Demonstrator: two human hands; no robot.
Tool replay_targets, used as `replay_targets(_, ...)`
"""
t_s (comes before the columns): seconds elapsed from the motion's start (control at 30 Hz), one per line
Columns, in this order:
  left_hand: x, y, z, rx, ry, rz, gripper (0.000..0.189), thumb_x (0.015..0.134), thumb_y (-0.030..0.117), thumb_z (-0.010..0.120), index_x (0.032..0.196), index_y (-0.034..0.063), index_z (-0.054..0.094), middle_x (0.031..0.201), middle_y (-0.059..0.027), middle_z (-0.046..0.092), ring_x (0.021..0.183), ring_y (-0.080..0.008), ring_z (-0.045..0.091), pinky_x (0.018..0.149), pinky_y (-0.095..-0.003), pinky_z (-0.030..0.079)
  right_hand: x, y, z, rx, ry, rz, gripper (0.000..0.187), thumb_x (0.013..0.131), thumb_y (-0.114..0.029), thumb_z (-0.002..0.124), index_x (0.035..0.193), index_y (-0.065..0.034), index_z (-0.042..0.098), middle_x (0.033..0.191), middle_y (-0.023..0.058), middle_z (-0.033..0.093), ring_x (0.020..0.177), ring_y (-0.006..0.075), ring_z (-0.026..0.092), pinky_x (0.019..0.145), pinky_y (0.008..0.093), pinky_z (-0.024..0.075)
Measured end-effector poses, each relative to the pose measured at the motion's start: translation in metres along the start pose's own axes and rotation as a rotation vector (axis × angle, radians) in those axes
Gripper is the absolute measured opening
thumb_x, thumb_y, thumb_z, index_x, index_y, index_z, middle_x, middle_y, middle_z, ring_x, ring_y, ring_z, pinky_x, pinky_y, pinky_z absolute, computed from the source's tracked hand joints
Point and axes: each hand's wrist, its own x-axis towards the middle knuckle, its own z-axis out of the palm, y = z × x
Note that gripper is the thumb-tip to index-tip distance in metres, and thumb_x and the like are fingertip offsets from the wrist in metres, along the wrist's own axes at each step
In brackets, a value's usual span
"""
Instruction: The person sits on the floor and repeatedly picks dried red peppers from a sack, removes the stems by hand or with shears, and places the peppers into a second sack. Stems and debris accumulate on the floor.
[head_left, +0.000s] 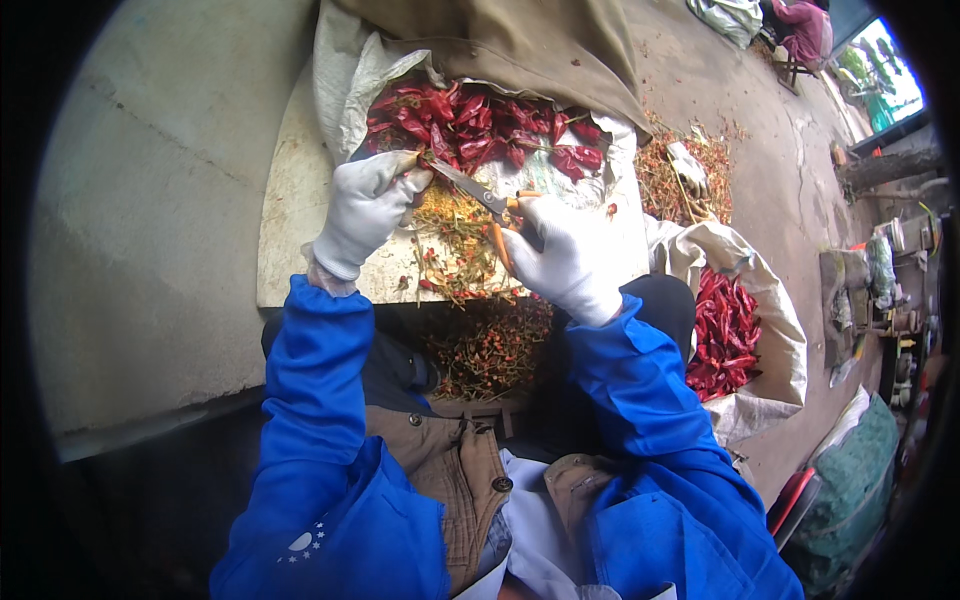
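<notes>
My left hand (373, 202), in a white knit glove, pinches a small piece at its fingertips, probably a chili stem; most of it is hidden. My right hand (566, 251), also gloved in white, grips scissors (480, 191) with orange handles. The blades point up and left, their tips right beside my left fingertips. Beyond both hands, dried red chili peppers (472, 127) lie in the mouth of a white woven sack (352, 97) on a pale board (300, 225). Cut stems and seeds (457, 247) are scattered on the board below the scissors.
A brown cloth (510, 37) covers the sack's far part. At right stands an open sack (780, 360) of red chilies. A pile of stem scraps (652, 180) with a loose glove (686, 169) lies beyond it. More scraps (495, 352) lie between my legs. A person (806, 30) sits far off.
</notes>
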Motion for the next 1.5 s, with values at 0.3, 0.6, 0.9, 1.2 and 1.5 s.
replay_targets(0.3,0.006,-0.014,-0.009,0.451,0.019,0.412,0.015,0.093,0.006,0.075,0.104,-0.0025,0.072,0.077,-0.0112,0.069,0.064,-0.0179,0.065,0.060,-0.0297,0.052,-0.005,0.010,0.005,-0.146,0.037,-0.074,0.024,0.084,-0.017,0.079,0.102,-0.0029,0.071,0.081,0.0119,0.068,0.066,0.0266,0.067,0.063,0.0345,0.0533)
replay_targets(0.6,-0.004,-0.021,-0.011,0.054,-0.004,-0.093,0.021,0.097,0.013,0.072,0.112,-0.0012,0.071,0.085,-0.0102,0.073,0.068,-0.0143,0.068,0.063,-0.0262,0.055,0.015,0.014,-0.027,0.102,0.114,0.285,0.023,0.095,-0.011,0.070,0.113,0.0028,0.074,0.089,0.0078,0.077,0.075,0.0081,0.068,0.068,0.0231,0.0528)
replay_targets(0.9,0.002,0.001,0.002,-0.243,-0.002,-0.193,0.023,0.100,0.016,0.071,0.118,0.0006,0.069,0.090,-0.0052,0.074,0.066,-0.0072,0.065,0.060,-0.0220,0.056,0.009,0.007,-0.024,-0.157,-0.095,0.183,0.033,0.090,-0.035,0.073,0.107,-0.0075,0.075,0.085,0.0122,0.073,0.077,0.0263,0.073,0.071,0.0347,0.0547)
replay_targets(1.2,0.015,0.002,-0.005,-0.209,-0.032,-0.230,0.026,0.100,0.005,0.063,0.125,0.0068,0.070,0.096,-0.0007,0.073,0.062,-0.0022,0.061,0.055,-0.0184,0.052,-0.027,0.109,-0.022,-0.640,-0.187,0.311,0.033,0.081,-0.038,0.075,0.079,-0.0050,0.074,0.077,0.0203,0.069,0.076,0.0369,0.070,0.069,0.0449,0.0546)
replay_targets(1.5,0.022,0.001,0.002,-0.268,-0.099,-0.214,0.033,0.102,0.009,0.062,0.134,0.0124,0.067,0.088,0.0014,0.070,0.062,-0.0026,0.064,0.053,-0.0184,0.051,-0.077,0.198,-0.014,-0.757,-0.176,0.324,0.027,0.075,-0.029,0.079,0.075,-0.0022,0.076,0.072,0.0199,0.070,0.074,0.0368,0.071,0.075,0.0447,0.0563)
